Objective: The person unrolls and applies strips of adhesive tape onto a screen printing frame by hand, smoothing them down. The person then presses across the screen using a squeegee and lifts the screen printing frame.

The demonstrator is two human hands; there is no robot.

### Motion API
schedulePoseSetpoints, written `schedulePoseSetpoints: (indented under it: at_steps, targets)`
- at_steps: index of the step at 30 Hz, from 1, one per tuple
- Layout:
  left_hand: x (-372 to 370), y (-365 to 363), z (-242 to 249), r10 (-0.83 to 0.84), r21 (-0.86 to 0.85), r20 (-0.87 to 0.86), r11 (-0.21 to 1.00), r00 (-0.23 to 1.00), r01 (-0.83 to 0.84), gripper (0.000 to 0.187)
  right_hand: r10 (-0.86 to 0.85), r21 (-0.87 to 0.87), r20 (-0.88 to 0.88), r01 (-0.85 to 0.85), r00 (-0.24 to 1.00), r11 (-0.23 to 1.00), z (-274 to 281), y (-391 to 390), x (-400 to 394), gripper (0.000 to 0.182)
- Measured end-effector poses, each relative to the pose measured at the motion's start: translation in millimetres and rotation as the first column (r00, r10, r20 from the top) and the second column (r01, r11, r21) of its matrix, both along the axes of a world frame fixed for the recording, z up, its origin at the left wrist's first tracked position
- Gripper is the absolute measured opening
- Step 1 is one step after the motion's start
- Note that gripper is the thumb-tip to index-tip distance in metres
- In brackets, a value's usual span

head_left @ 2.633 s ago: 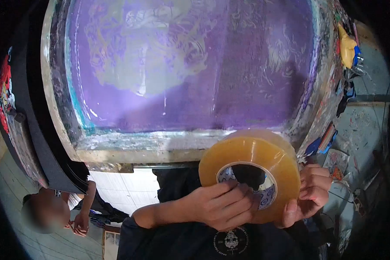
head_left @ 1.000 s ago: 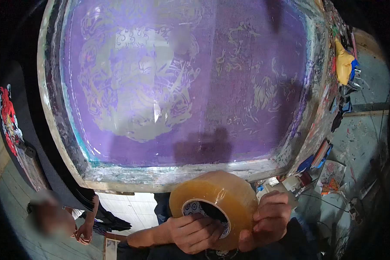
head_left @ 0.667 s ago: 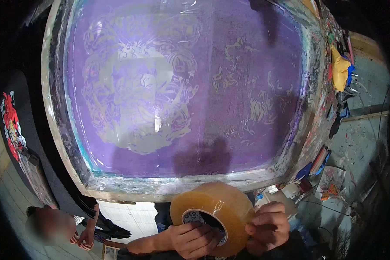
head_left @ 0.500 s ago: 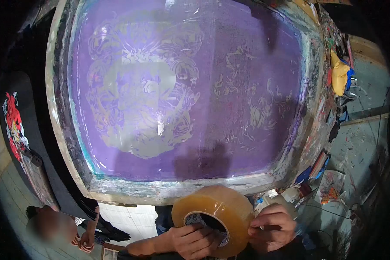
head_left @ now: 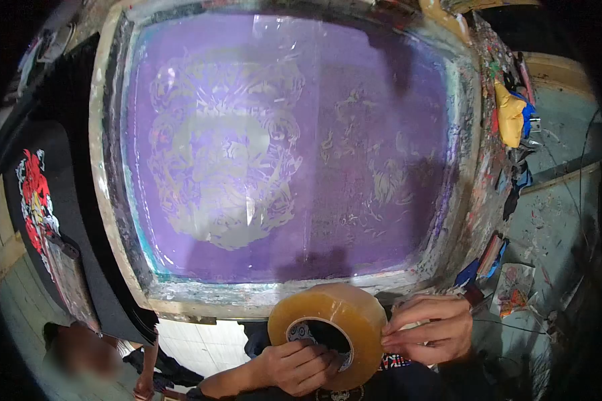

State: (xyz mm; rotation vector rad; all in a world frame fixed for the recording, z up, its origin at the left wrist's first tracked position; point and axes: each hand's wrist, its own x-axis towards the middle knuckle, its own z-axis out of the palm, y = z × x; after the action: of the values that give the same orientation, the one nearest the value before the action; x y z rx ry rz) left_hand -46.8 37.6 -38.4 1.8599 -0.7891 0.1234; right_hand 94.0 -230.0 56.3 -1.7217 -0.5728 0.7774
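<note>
A large roll of amber packing tape (head_left: 364,314) is held in front of my body, below a silk-screen frame (head_left: 214,297). My left hand (head_left: 297,366) grips it, with the fingers curled into the cardboard core. At the roll's right side, my right hand (head_left: 431,327) is closed in a pinch at the tape's outer edge; whether a loose end has come up cannot be made out. The purple screen mesh (head_left: 281,257) shows a large pale stencil design on the left and a fainter one on the right.
To the left, a black garment (head_left: 67,160) with a red and white print lies on a board. Another person (head_left: 83,351) is at the lower left. A yellow cloth-like item (head_left: 510,113) and a stained paper (head_left: 513,291) lie on the right, beside the paint-spattered floor.
The view has shifted slightly. My right hand has turned and its fingers are straighter, still pinched at the roll's edge. The other person's arm has moved lower.
</note>
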Motion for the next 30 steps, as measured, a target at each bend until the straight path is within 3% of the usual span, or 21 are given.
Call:
schedulePoseSetpoints:
  at_steps: [3, 6, 10, 15, 19, 21, 22, 25, 26, 30]
  targets:
    - [27.2, 4.5, 24.3, -0.048, 0.054, -0.099, 0.997, 0.994, 0.054, 0.018, -0.009, -0.041, -0.059, 0.007, 0.998, 0.999, 12.5, 7.8, 11.4, 0.020]
    - [19.5, 4.5, 16.6, -0.019, 0.075, -0.039, 0.997, 0.999, 0.022, 0.021, 0.027, -0.099, -0.040, -0.030, 0.999, 0.995, 19.5, 9.9, 14.1, 0.014]
    - [18.7, 7.0, 15.3, -0.057, 0.027, -0.105, 0.998, 0.993, 0.060, 0.020, -0.019, -0.018, -0.030, 0.018, 0.999, 1.000, 19.8, 11.6, 3.5, 0.015]
    - [16.0, 2.4, 24.8, -0.042, 0.040, -0.099, 0.998, 0.994, 0.046, 0.027, 0.008, 0.022, 0.234, -0.014, 0.972, 1.000, 14.8, 15.8, -22.0, 0.017]
    - [14.8, -10.0, 24.5, 0.059, 0.073, -0.002, 0.996, 0.998, -0.058, 0.055, 0.001, -0.004, 0.426, 0.000, 0.905, 1.000, 9.9, 16.2, -34.9, 0.017]
    - [17.5, -15.9, 30.2, 0.104, 0.062, 0.021, 0.993, 0.994, -0.105, 0.057, -0.033, 0.005, 0.479, 0.035, 0.877, 0.999, -0.5, 14.1, -39.3, 0.017]
    - [16.7, -18.4, 31.7, 0.136, 0.067, 0.028, 0.988, 0.990, -0.137, 0.056, -0.014, -0.028, 0.437, 0.029, 0.899, 0.999, -4.2, 9.4, -43.4, 0.023]
    - [12.3, -22.2, 36.1, 0.207, 0.061, 0.052, 0.976, 0.977, -0.210, 0.056, -0.187, 0.071, 0.515, 0.175, 0.837, 0.982, -1.7, 12.0, -51.7, 0.040]
    - [13.8, -22.3, 36.1, 0.221, 0.052, 0.078, 0.973, 0.972, -0.225, 0.057, -0.119, -0.001, 0.460, 0.134, 0.880, 0.991, 0.3, 12.1, -52.9, 0.059]
    - [6.6, -24.8, 31.7, 0.234, 0.072, 0.113, 0.967, 0.966, -0.243, 0.057, -0.152, -0.028, 0.535, 0.197, 0.831, 0.980, -9.3, 28.1, -70.7, 0.069]
